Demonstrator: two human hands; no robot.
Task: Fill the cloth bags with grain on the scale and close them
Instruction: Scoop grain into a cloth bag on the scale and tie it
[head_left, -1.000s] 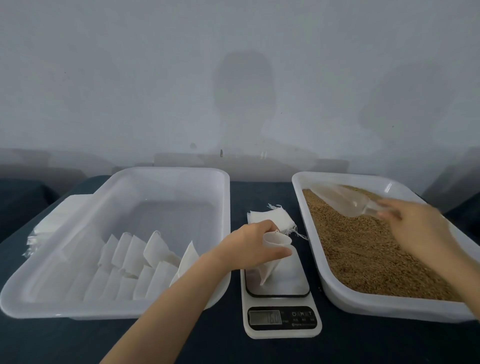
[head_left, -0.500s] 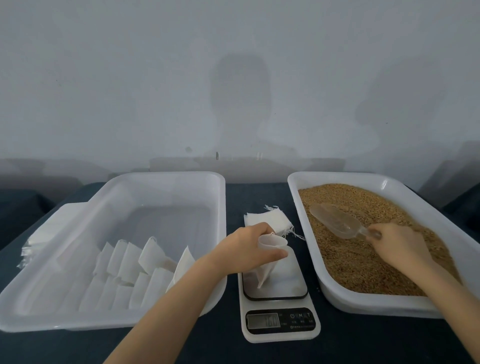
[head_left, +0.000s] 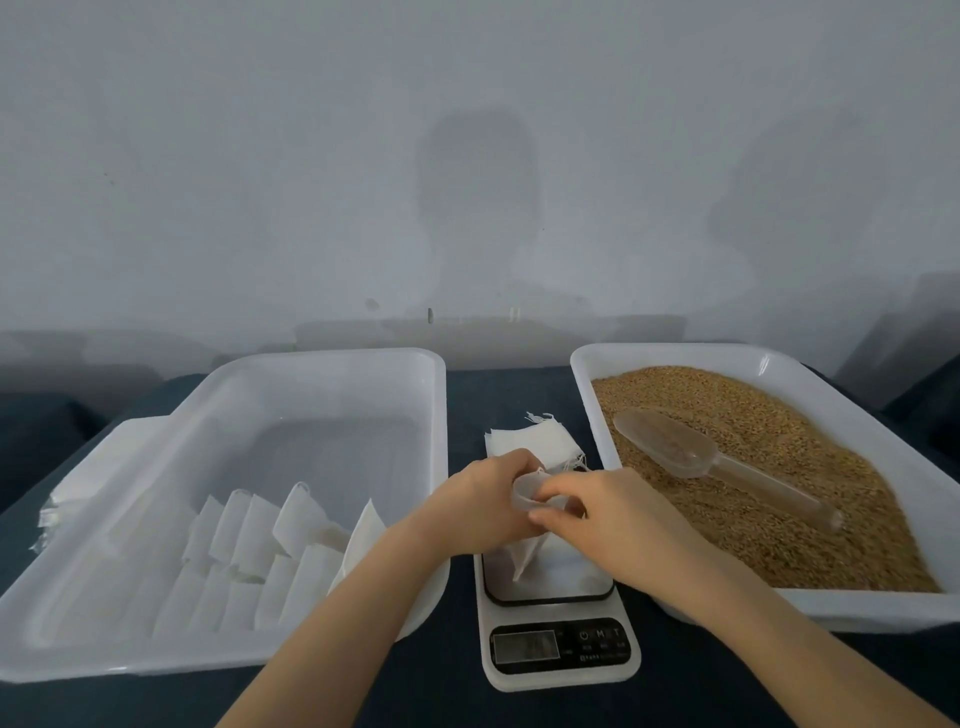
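Observation:
A small white cloth bag (head_left: 525, 557) stands on the white kitchen scale (head_left: 558, 639). A clear plastic funnel (head_left: 522, 494) sits in its mouth. My left hand (head_left: 475, 506) grips the bag's top and the funnel from the left. My right hand (head_left: 613, 514) pinches the funnel's rim from the right, thumb and fingers curled on it. The clear plastic scoop (head_left: 711, 462) lies on the brown grain (head_left: 769, 467) in the right white tray (head_left: 675, 356), with no hand on it.
The left white tray (head_left: 332, 364) holds several filled white bags (head_left: 270, 556) in rows. A stack of empty cloth bags (head_left: 530, 441) lies behind the scale. More white cloth (head_left: 78, 488) is piled left of the left tray. A dark cloth covers the table.
My right hand has laid the scoop down on the grain and moved left to the funnel over the scale. My left hand stays on the bag.

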